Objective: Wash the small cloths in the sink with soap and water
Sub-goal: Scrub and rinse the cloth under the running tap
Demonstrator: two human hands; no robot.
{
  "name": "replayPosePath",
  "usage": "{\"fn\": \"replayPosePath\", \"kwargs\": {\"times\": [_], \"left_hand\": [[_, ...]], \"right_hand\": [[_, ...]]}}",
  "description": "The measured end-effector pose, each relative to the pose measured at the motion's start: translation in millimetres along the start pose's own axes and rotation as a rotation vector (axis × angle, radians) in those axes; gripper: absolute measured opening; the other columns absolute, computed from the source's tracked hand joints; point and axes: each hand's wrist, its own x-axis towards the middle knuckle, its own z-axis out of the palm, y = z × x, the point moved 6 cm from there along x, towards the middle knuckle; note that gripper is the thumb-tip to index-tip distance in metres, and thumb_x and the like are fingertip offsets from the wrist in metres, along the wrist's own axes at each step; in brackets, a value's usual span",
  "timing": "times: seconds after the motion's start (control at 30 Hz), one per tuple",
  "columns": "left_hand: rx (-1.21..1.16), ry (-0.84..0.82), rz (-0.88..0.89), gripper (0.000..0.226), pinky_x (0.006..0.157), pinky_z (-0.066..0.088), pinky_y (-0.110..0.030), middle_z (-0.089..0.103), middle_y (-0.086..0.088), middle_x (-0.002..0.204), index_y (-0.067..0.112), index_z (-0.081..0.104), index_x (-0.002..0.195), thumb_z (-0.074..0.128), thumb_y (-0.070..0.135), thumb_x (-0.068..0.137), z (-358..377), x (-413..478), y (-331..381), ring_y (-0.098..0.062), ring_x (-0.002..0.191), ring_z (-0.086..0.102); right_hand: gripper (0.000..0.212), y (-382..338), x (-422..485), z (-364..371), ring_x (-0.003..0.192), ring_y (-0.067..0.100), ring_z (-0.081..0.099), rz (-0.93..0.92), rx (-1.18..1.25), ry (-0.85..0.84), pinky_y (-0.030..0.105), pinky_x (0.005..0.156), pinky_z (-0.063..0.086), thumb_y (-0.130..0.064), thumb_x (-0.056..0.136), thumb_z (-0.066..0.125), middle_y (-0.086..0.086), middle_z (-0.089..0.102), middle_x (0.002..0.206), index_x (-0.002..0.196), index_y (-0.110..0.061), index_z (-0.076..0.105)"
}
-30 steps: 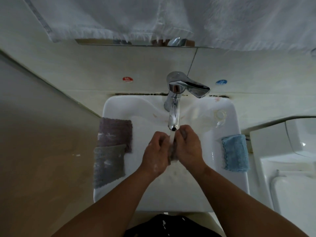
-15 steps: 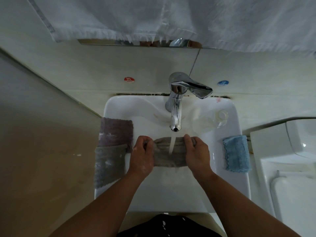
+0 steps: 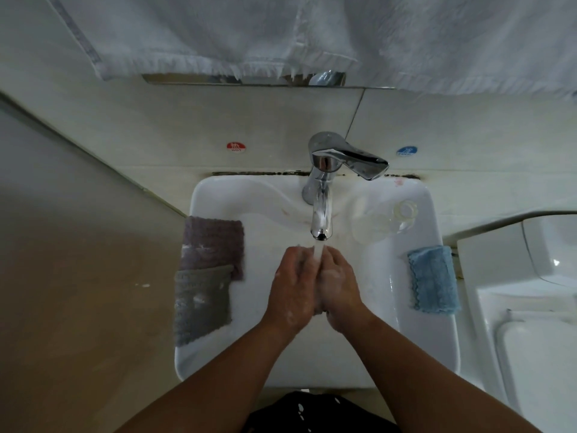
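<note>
- Water (image 3: 319,257) runs from the chrome tap (image 3: 321,214) straight onto the person's two hands, held together over the middle of the white sink (image 3: 218,190).
- Left hand (image 3: 293,285) and right hand (image 3: 338,284) are pressed against each other, backs outward, both slick with suds.
- A bunched cloth (image 3: 318,310) shows only as a dark grey sliver between the heels of the hands; I cannot tell whether the fingers curl round it or lie flat on it.
- A mauve cloth (image 3: 212,245) and a grey cloth (image 3: 203,304) hang over the sink's left rim, the grey one overlapping the mauve.
- A blue cloth (image 3: 434,281) is draped over the right rim.
- A white towel (image 3: 312,32) hangs above.
</note>
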Motion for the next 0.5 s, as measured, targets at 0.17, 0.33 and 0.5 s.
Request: {"fn": "replayPosePath", "kwargs": {"times": [0.17,0.33,0.5], "left_hand": [[0.063,0.142,-0.062,0.022,0.078,0.058,-0.036,0.066,0.001,0.105,0.033,0.051,0.114,0.045,0.049,0.102,-9,6,-3,-0.016,0.091,0.066],[0.248,0.124,0.108,0.030,0.069,0.060,-0.039,0.066,0.009,0.102,0.036,0.052,0.115,0.040,0.059,0.101,-4,4,1,-0.017,0.085,0.070],[0.430,0.161,0.248,0.023,0.082,0.046,-0.022,0.063,0.005,0.104,0.014,0.059,0.110,0.044,0.029,0.101,-6,12,14,-0.008,0.087,0.059]], "right_hand": [[0.017,-20,-8,-1,0.089,0.022,0.074,-0.105,0.111,0.173,0.048,0.077,0.062,-0.032,0.099,0.054,0.002,0.074,0.092,0.094,-0.027,0.070],[0.018,-32,-11,-1,0.073,0.014,0.065,-0.280,-0.146,0.196,0.041,0.068,0.057,-0.034,0.099,0.054,-0.002,0.066,0.077,0.084,-0.029,0.061],[0.026,-36,-24,4,0.057,0.004,0.054,-0.456,-0.407,0.130,0.020,0.055,0.045,-0.037,0.101,0.055,-0.010,0.058,0.064,0.077,-0.028,0.048]]}}
